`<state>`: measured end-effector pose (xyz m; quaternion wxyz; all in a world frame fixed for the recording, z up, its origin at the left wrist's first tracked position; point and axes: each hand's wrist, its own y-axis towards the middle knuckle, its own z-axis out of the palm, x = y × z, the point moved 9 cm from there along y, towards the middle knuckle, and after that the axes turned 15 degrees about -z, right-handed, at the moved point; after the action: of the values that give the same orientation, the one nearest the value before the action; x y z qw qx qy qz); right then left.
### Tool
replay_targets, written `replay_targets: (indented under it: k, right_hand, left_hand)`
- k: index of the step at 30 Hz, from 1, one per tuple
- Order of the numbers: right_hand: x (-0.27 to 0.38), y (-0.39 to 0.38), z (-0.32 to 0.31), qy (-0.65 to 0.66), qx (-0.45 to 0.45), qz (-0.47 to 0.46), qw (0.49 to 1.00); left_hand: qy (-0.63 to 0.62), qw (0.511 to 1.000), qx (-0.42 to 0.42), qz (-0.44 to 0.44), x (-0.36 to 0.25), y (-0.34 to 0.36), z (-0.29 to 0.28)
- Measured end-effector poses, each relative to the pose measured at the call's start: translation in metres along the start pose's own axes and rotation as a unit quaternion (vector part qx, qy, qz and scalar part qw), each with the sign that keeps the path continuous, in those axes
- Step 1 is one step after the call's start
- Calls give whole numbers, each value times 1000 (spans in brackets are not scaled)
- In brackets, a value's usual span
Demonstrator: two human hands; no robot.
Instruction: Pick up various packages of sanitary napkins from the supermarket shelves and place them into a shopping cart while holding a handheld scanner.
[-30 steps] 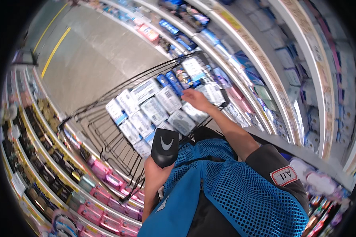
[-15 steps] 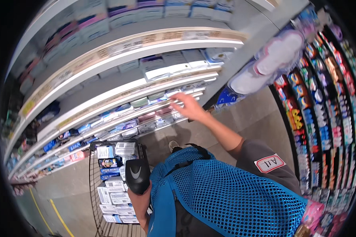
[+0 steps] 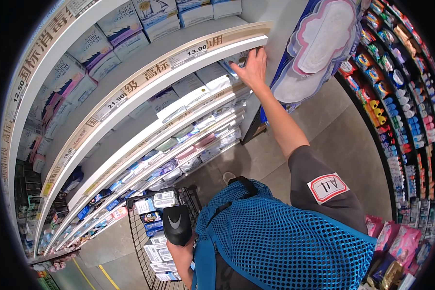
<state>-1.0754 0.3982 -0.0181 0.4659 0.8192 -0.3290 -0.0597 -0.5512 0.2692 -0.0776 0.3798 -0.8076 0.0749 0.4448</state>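
Observation:
My right hand (image 3: 253, 70) reaches up to the right end of a middle shelf, thumb and fingers spread apart. Its fingertips are at a blue-and-white pack (image 3: 240, 59) under the shelf lip; whether they touch it, I cannot tell. Left of that pack stand white boxes (image 3: 212, 79) in a row. Low in front of me, my left hand (image 3: 182, 251) is closed around a black rounded device (image 3: 177, 225) with a grey curved mark, like a handheld scanner. The device hides most of its fingers. Beneath it, a wire cart (image 3: 141, 241) carries several small packs (image 3: 155, 232).
Curved white shelves (image 3: 145, 89) fill the left and front, stocked with boxed packs (image 3: 118, 24). A large pad-shaped display panel (image 3: 319, 46) stands at the shelf's right end. Colourful goods (image 3: 372, 111) line a rack at right. Pink bags (image 3: 403, 246) sit lower right.
My right hand has risen from the lower shelves to the shelf end near the display panel. My view has turned, and the cart and device sit lower and further right in it.

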Motion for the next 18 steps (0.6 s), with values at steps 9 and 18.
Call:
replay_targets:
  k: [9,18]
  right_hand:
    - [9,7,6,-72,-3,36,997]
    - [12,-19,-14,90,-84,36,992]
  left_hand:
    - [2,999,-14,-36,17,14,-13]
    - [59,998,-8,-23,27,34,-26]
